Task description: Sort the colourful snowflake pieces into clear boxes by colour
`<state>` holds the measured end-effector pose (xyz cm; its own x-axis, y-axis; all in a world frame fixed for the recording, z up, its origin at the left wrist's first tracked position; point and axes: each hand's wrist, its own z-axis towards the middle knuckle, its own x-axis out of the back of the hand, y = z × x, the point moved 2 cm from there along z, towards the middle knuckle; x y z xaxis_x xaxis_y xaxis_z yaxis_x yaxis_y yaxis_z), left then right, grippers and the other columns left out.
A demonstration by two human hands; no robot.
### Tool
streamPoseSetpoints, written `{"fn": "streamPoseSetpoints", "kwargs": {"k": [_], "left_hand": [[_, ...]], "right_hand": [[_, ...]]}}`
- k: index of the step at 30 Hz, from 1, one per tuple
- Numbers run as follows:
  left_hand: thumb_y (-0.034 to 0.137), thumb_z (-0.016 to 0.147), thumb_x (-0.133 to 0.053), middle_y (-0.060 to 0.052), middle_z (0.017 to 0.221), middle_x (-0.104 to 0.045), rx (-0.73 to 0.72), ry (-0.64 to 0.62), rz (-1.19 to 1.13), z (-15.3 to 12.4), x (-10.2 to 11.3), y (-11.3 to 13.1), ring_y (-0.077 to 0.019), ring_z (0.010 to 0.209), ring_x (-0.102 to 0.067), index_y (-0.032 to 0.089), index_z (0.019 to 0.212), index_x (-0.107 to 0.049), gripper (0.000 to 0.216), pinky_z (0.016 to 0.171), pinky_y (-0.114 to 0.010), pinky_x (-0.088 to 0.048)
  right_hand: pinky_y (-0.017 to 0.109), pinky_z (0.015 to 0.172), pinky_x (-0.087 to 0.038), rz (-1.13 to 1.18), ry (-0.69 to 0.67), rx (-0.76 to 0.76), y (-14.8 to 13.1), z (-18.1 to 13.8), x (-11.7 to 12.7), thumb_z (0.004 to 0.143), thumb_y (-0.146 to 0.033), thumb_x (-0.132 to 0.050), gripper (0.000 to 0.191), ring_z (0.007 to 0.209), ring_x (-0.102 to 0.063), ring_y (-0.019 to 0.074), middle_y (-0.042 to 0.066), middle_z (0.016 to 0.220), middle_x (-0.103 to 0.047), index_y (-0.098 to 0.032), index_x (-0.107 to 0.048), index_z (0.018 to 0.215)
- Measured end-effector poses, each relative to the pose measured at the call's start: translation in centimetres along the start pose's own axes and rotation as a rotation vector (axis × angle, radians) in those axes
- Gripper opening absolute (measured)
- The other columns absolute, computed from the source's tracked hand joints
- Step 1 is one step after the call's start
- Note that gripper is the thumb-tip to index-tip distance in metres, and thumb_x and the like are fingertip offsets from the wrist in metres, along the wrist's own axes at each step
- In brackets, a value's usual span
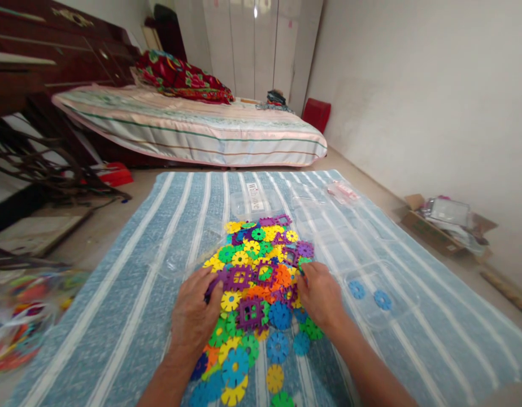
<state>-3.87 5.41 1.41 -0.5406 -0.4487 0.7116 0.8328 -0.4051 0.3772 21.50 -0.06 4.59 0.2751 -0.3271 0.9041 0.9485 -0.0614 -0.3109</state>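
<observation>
A heap of flat plastic snowflake-shaped pieces (255,271) in purple, yellow, green, orange and blue lies on a blue-and-white striped mat (129,294). My left hand (193,314) rests palm down on the left side of the heap, fingers curled over purple pieces. My right hand (320,294) sits at the heap's right edge, its fingertips pinched together among the pieces; what they hold is hidden. To the right, a clear plastic tray (403,308) holds two blue pieces (356,289).
A clear lid or box (255,200) lies beyond the heap. A blurred bag of coloured pieces (21,316) sits at the left. A bed (188,127) stands behind the mat, a cardboard box (445,226) by the right wall, dark wooden furniture (44,62) at left.
</observation>
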Motion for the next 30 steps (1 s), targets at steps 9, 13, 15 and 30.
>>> {"fn": "streamPoseSetpoints", "kwargs": {"k": [9, 13, 15, 30], "left_hand": [[0.038, 0.085, -0.046, -0.012, 0.107, -0.066, 0.003, -0.003, -0.002, -0.1, 0.1, 0.1, -0.0259, 0.105, -0.06, 0.017, 0.094, -0.064, 0.029, 0.096, -0.042, -0.046], [0.038, 0.085, -0.046, -0.011, 0.106, -0.067, -0.006, 0.003, 0.0, -0.1, 0.0, 0.0, -0.0256, 0.105, -0.06, 0.018, 0.094, -0.064, 0.028, 0.096, -0.042, -0.046], [0.037, 0.085, -0.046, -0.012, 0.105, -0.067, -0.013, 0.009, 0.008, -0.1, -0.1, -0.1, -0.0252, 0.105, -0.06, 0.017, 0.094, -0.065, 0.028, 0.096, -0.042, -0.047], [0.036, 0.087, -0.045, -0.013, 0.104, -0.067, -0.037, 0.033, 0.023, -0.1, -0.3, 0.0, -0.0251, 0.103, -0.061, 0.015, 0.093, -0.066, 0.03, 0.095, -0.042, -0.047]], "right_hand": [[0.024, 0.064, -0.038, 0.071, -0.074, -0.05, 0.3, 0.6, 0.3, 0.081, -0.014, -0.054, 0.019, 0.075, -0.058, 0.0157, 0.002, 0.074, -0.062, -0.021, -0.06, 0.064], [0.024, 0.068, -0.038, 0.097, -0.084, -0.089, 0.5, 0.4, 0.6, 0.082, -0.018, -0.056, 0.013, 0.079, -0.058, 0.016, 0.002, 0.079, -0.063, -0.02, -0.062, 0.071], [0.025, 0.069, -0.038, 0.044, -0.109, -0.097, 0.3, 0.4, 0.5, 0.081, -0.024, -0.06, 0.009, 0.084, -0.057, 0.0182, 0.004, 0.083, -0.063, -0.019, -0.063, 0.073], [0.025, 0.065, -0.039, 0.15, 0.096, -0.044, 1.6, 0.7, 3.1, 0.083, -0.028, -0.054, 0.018, 0.07, -0.058, 0.0161, 0.002, 0.073, -0.063, -0.02, -0.062, 0.069]]}}
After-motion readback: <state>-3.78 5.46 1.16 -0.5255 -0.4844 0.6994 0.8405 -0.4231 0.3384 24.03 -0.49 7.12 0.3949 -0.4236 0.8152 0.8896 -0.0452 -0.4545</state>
